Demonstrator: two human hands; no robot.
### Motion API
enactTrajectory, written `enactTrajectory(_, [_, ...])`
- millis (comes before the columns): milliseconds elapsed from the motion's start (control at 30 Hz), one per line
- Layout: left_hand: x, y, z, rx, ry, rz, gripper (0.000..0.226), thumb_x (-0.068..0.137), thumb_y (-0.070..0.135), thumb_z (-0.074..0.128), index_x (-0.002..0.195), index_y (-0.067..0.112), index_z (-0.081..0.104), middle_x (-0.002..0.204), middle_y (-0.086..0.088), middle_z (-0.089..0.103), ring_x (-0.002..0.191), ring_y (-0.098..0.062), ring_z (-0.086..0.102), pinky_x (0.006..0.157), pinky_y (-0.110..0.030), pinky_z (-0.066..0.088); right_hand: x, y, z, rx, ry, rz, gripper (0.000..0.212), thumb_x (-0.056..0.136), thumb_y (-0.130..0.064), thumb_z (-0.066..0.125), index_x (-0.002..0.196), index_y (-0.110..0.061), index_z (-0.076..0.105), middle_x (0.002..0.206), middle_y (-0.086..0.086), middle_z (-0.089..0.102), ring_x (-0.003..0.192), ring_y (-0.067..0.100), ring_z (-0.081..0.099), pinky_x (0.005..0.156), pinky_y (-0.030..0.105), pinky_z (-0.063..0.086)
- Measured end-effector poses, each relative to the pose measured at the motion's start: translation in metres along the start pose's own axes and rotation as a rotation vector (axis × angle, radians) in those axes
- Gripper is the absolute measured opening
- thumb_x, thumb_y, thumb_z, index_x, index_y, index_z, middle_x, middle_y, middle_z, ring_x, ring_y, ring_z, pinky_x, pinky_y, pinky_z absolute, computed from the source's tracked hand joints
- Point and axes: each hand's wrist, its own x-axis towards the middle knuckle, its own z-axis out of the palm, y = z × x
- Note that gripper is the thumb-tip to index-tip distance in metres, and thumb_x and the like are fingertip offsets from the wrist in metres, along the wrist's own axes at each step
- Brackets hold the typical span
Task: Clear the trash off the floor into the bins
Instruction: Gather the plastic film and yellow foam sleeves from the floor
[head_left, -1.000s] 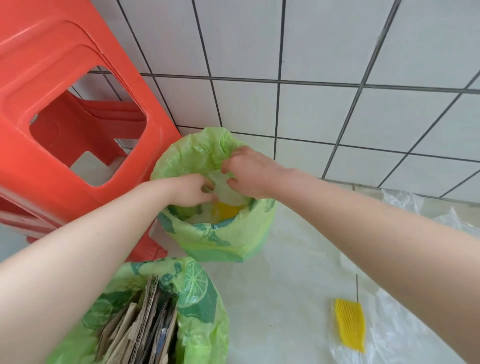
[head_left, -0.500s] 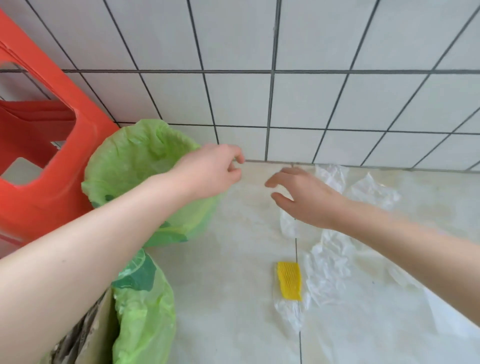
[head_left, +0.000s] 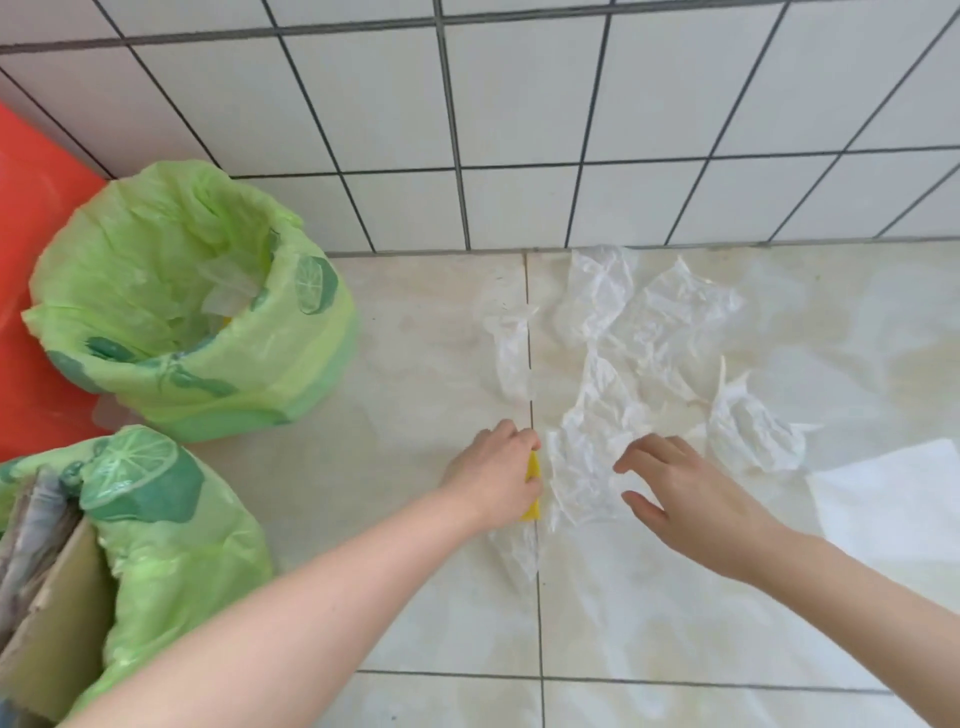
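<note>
Your left hand (head_left: 493, 480) curls onto the yellow foam net (head_left: 533, 488) lying mid-floor (head_left: 447, 597); whether it grips is unclear. Your right hand (head_left: 680, 493) hovers spread, holding nothing, above the crumpled plastic film (head_left: 587, 457). Both look light, soft: bunch the film at its centre.

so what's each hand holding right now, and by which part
The left hand has its fingers curled over the upper part of the yellow foam net on the floor. The right hand holds nothing; it hovers open above the crumpled clear plastic.
</note>
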Motion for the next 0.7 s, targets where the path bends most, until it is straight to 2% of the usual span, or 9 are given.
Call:
enactTrajectory(167, [-0.002, -0.006, 0.033, 0.017, 0.191, -0.081, 0.045, 0.088, 0.037, 0.053, 0.129, 0.022, 0.042, 0.125, -0.003, 0.040, 0.115, -0.027, 0.041, 0.091, -0.040, 0.045, -0.008, 0.022, 0.020, -0.062, 0.050, 0.268, 0.046, 0.094, -0.031, 0.051, 0.137, -0.016, 0.042, 0.139, 0.002, 0.039, 0.129, 0.026, 0.036, 0.103, 0.031, 0.036])
enactTrajectory(267, [0.001, -0.006, 0.050, 0.067, 0.203, -0.171, 0.060, 0.084, 0.048, 0.056, 0.133, 0.019, 0.035, 0.128, -0.005, 0.035, 0.114, -0.030, 0.039, 0.090, -0.039, 0.045, -0.013, 0.033, 0.033, -0.017, 0.031, 0.473, 0.058, 0.093, -0.033, 0.054, 0.142, -0.011, 0.032, 0.145, 0.010, 0.031, 0.131, 0.034, 0.032, 0.107, 0.038, 0.034])
enactTrajectory(367, [0.003, -0.004, 0.062, 0.148, 0.241, -0.175, 0.064, 0.082, 0.049, 0.057, 0.133, 0.019, 0.034, 0.129, -0.006, 0.033, 0.112, -0.030, 0.037, 0.088, -0.036, 0.045, -0.016, 0.042, 0.041, 0.020, 0.003, 0.506, 0.063, 0.091, -0.030, 0.056, 0.144, -0.012, 0.027, 0.144, 0.010, 0.031, 0.130, 0.035, 0.030, 0.103, 0.040, 0.037])
enactTrajectory(467, [0.002, -0.006, 0.067, 0.157, 0.279, -0.127, 0.055, 0.085, 0.038, 0.056, 0.132, 0.018, 0.036, 0.127, -0.006, 0.033, 0.109, -0.029, 0.038, 0.088, -0.033, 0.044, -0.014, 0.053, 0.036, 0.052, 0.108, 0.498, 0.059, 0.090, -0.020, 0.058, 0.142, -0.008, 0.034, 0.137, 0.016, 0.039, 0.122, 0.039, 0.039, 0.101, 0.042, 0.038])
enactTrajectory(567, [0.000, -0.011, 0.064, -0.011, 0.297, -0.103, 0.043, 0.083, 0.010, 0.053, 0.125, 0.014, 0.045, 0.124, -0.007, 0.035, 0.108, -0.028, 0.044, 0.089, -0.035, 0.044, -0.007, 0.069, 0.024, -0.007, 0.281, 0.530, 0.058, 0.084, -0.014, 0.065, 0.136, -0.003, 0.043, 0.128, 0.024, 0.045, 0.112, 0.045, 0.042, 0.098, 0.047, 0.038])
enactTrajectory(700, [0.002, -0.024, 0.053, -0.215, 0.317, -0.079, 0.030, 0.081, -0.002, 0.054, 0.109, 0.007, 0.058, 0.115, -0.008, 0.045, 0.098, -0.026, 0.055, 0.087, -0.027, 0.042, 0.003, 0.091, 0.014, 0.021, 0.132, 0.620, 0.071, 0.088, -0.025, 0.061, 0.146, -0.009, 0.023, 0.144, 0.019, 0.032, 0.132, 0.040, 0.029, 0.105, 0.046, 0.032])
